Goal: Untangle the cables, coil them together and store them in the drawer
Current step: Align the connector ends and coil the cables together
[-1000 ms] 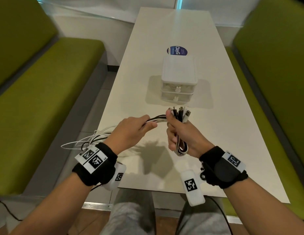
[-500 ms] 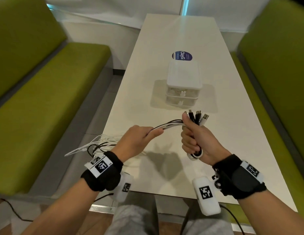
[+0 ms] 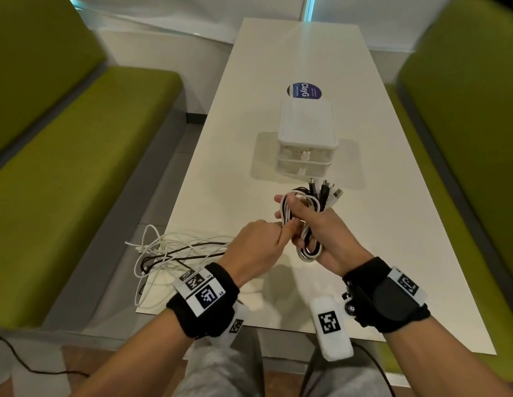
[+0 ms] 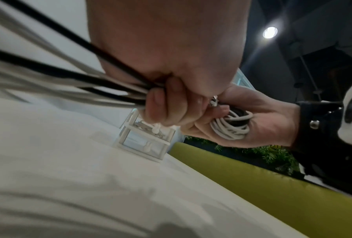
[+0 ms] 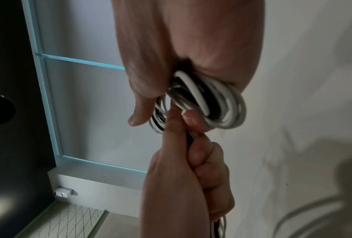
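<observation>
My right hand (image 3: 312, 224) grips a coil of white and black cables (image 3: 308, 247) above the table's near half, plug ends (image 3: 325, 191) sticking up out of the fist. Loops of the coil (image 5: 217, 106) hang below that palm, and the same coil (image 4: 232, 127) shows in the left wrist view. My left hand (image 3: 266, 239) sits right against it and pinches the running strands (image 4: 79, 83) that lead into the coil. The loose cable tails (image 3: 169, 253) lie tangled at the table's near left corner. A small white drawer unit (image 3: 307, 144) stands mid-table, both drawers shut.
The white table (image 3: 393, 239) runs away from me between two green benches (image 3: 77, 167). A round blue sticker (image 3: 304, 91) lies beyond the drawer unit. Some cable tails hang over the table's left edge.
My left hand has moved right, from a gap apart to touching the right hand, bringing the strands round the coil. The coil in the right hand shows more loops.
</observation>
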